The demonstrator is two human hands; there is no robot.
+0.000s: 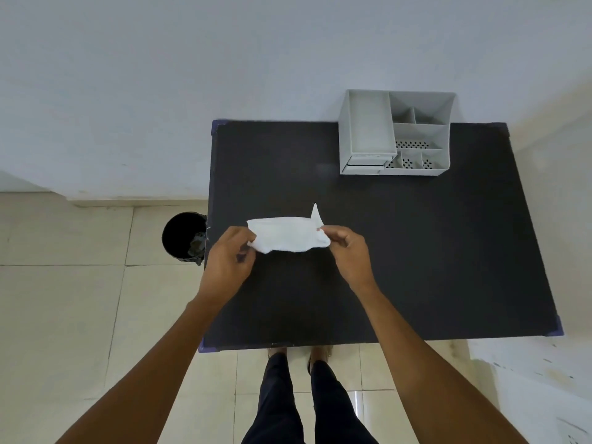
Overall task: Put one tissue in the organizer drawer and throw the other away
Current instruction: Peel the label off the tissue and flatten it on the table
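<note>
Both of your hands are over the middle of the black table (416, 251), and between them you hold one white tissue (288, 233). Your left hand (229, 254) pinches the tissue's left end, thumb and fingers closed on the paper with the remaining fingers curled under. Your right hand (347, 251) pinches the right end in the same way, fingertips pressed together on the edge. The tissue is stretched sideways between the two grips as a folded, roughly oblong band, and one pointed corner sticks up just above your right fingertips. Whether it hangs a little above the tabletop or brushes it cannot be told from this view. The grey organizer (397, 133) stands well apart from the tissue, at the table's far edge on the right, against the pale wall (160, 75). Its small drawer (365, 165) sits low at the front of its left section and looks pushed in or nearly so; the compartments beside it have perforated bottoms. A round black bin (182, 235) stands on the tiled floor (64, 315) just beside the table's left edge, near your left hand, with something crumpled and greyish inside against its right wall. Your dark trouser legs (301, 402) show below the near edge of the table.
</note>
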